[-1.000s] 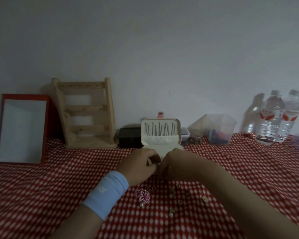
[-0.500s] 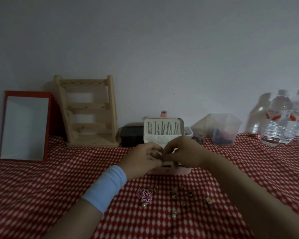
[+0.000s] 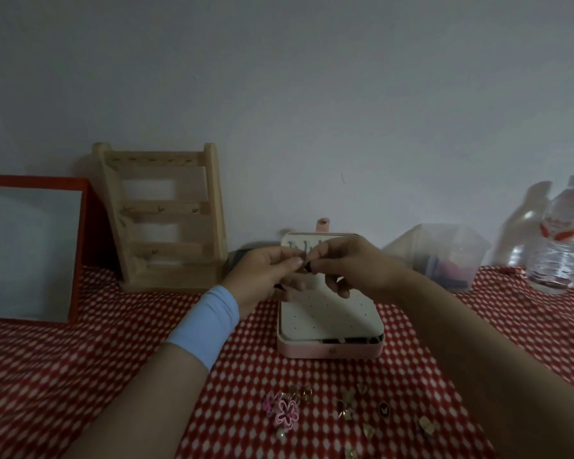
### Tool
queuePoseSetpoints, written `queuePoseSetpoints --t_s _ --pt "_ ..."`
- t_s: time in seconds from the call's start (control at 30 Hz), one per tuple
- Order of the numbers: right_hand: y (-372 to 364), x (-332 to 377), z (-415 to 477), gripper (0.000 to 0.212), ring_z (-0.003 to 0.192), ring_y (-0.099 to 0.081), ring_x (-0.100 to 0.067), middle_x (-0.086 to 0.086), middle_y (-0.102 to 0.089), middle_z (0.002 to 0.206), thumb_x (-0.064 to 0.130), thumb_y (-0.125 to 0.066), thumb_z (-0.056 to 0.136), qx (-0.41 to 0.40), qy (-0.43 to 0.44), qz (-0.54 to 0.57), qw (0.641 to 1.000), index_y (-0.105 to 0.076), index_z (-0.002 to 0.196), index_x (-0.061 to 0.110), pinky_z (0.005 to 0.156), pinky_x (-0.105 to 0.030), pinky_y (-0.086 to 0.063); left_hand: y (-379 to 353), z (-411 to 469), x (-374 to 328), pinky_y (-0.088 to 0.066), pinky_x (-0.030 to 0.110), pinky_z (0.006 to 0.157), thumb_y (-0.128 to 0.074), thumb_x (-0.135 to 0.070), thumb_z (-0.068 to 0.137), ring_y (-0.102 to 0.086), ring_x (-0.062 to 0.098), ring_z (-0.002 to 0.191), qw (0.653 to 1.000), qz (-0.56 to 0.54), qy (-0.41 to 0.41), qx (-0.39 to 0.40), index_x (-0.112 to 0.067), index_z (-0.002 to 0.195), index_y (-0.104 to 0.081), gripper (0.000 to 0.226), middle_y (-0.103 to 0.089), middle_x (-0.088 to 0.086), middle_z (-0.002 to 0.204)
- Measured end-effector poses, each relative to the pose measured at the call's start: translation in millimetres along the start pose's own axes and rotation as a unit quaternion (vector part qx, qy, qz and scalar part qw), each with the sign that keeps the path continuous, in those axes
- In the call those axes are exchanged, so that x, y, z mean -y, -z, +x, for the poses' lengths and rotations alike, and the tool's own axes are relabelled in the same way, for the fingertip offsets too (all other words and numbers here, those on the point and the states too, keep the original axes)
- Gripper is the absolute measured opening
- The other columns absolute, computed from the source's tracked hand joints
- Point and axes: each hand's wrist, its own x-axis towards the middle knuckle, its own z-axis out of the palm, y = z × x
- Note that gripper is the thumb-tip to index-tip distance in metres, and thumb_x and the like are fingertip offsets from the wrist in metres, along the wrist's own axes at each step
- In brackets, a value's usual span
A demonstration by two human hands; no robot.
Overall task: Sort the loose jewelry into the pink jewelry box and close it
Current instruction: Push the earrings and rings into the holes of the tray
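The pink jewelry box (image 3: 328,350) lies open on the red checked cloth, its white perforated tray showing and its lid upright behind my hands. My left hand (image 3: 262,276), with a light blue wristband, and my right hand (image 3: 348,270) meet above the box. Between their fingertips they pinch one small dark earring (image 3: 307,267). Loose jewelry lies in front of the box: a pink flower piece (image 3: 287,413), gold pieces (image 3: 345,404) and a dark round stud (image 3: 383,409).
A wooden jewelry stand (image 3: 166,220) and a red-framed mirror (image 3: 34,250) lean on the wall at the left. A clear plastic container (image 3: 444,253) and water bottles (image 3: 567,233) stand at the right. A dark box sits behind my left hand.
Both hands have risen from the front of the box to above its tray, pinching the small earring together. The camera has moved closer and the box's tray has come into view.
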Motion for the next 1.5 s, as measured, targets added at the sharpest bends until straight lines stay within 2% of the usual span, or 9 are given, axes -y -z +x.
queuePoseSetpoints --t_s 0.23,0.37,0.53,0.63,0.77,0.87,1.1,1.3,1.5 --pt "0.9 -4.7 23.9 0.004 0.061 -0.062 -0.020 -0.005 -0.070 0.079 0.006 -0.067 0.094 0.025 -0.011 0.034 0.999 -0.070 0.096 0.004 0.048 -0.027 -0.051 10.1 18.5 10.4 -0.050 0.020 0.049 -0.066 -0.013 0.091 -0.066 0.009 0.066 1.000 0.012 -0.011 -0.015 -0.009 0.103 -0.071 0.014 -0.071 0.006 0.087" --pt "-2.8 -10.8 31.1 0.014 0.067 -0.067 -0.022 -0.013 -0.075 0.095 0.014 -0.073 0.091 0.019 -0.036 0.042 0.998 -0.076 0.097 0.003 0.052 -0.029 -0.054 12.0 26.1 25.4 -0.055 0.025 0.051 -0.070 -0.007 0.088 -0.067 0.014 0.065 0.992 0.039 -0.076 -0.087 -0.009 0.095 -0.074 0.008 -0.073 0.009 0.082" --pt "-6.9 -15.2 34.4 0.012 0.064 -0.066 -0.020 -0.014 -0.076 0.086 0.008 -0.078 0.084 0.003 -0.035 0.034 0.999 -0.078 0.093 0.001 0.053 -0.029 -0.055 16.9 32.0 39.8 -0.057 0.029 0.053 -0.072 -0.005 0.084 -0.069 0.017 0.067 0.978 0.096 -0.149 -0.114 -0.019 0.081 -0.075 0.015 -0.074 -0.002 0.078" --pt "-7.9 -17.4 32.9 0.008 0.062 -0.066 -0.018 -0.007 -0.076 0.080 0.009 -0.080 0.083 -0.009 -0.010 -0.035 0.999 -0.080 0.091 0.008 0.052 -0.029 -0.055 21.8 30.7 39.4 -0.055 0.026 0.052 -0.072 -0.005 0.085 -0.068 0.012 0.067 0.978 0.129 -0.142 -0.089 -0.015 0.082 -0.074 0.010 -0.073 0.001 0.079" --pt "-7.9 -17.9 31.6 0.010 0.053 -0.065 -0.008 0.012 -0.074 0.075 0.016 -0.079 0.086 0.020 0.033 -0.248 0.968 -0.080 0.095 0.020 0.050 -0.019 -0.052 34.9 31.5 39.3 -0.051 0.021 0.059 -0.070 -0.017 0.087 -0.069 0.011 0.068 0.965 0.251 -0.076 -0.017 -0.019 0.088 -0.071 0.003 -0.070 -0.005 0.074" --pt "-11.6 -19.8 34.5 0.019 0.060 -0.068 -0.002 0.016 -0.072 0.086 0.010 -0.076 0.088 0.044 0.029 -0.344 0.938 -0.079 0.101 0.023 0.062 -0.018 -0.057 37.5 33.7 38.9 -0.056 0.025 0.061 -0.068 -0.022 0.088 -0.069 0.014 0.068 0.944 0.329 -0.012 0.024 -0.020 0.092 -0.066 0.005 -0.069 0.000 0.078" --pt "-17.6 -19.7 34.5 0.022 0.068 -0.056 0.014 0.017 -0.071 0.097 0.015 -0.073 0.090 0.059 0.057 -0.423 0.902 -0.078 0.108 0.027 0.063 -0.002 -0.043 34.6 35.3 36.6 -0.062 0.036 0.072 -0.073 -0.023 0.085 -0.073 0.023 0.075 0.937 0.348 0.010 0.039 -0.014 0.099 -0.068 0.018 -0.072 0.006 0.082" --pt "-17.1 -20.2 34.7 0.021 0.072 -0.053 0.018 0.023 -0.064 0.091 0.017 -0.073 0.090 0.066 0.070 -0.444 0.891 -0.078 0.107 0.029 0.064 0.000 -0.039 35.2 35.5 35.6 -0.061 0.034 0.073 -0.077 -0.022 0.081 -0.072 0.015 0.069 0.924 0.380 -0.026 0.031 -0.019 0.097 -0.075 0.016 -0.073 -0.003 0.079" --pt "-23.0 -19.6 35.1 0.023 0.073 -0.052 0.007 0.017 -0.070 0.102 0.019 -0.071 0.091 0.078 0.075 -0.477 0.872 -0.078 0.109 0.031 0.071 -0.005 -0.034 34.6 34.4 32.8 -0.055 0.029 0.089 -0.077 -0.026 0.079 -0.067 0.003 0.087 0.902 0.427 -0.054 0.032 -0.025 0.095 -0.079 0.016 -0.075 -0.011 0.094"
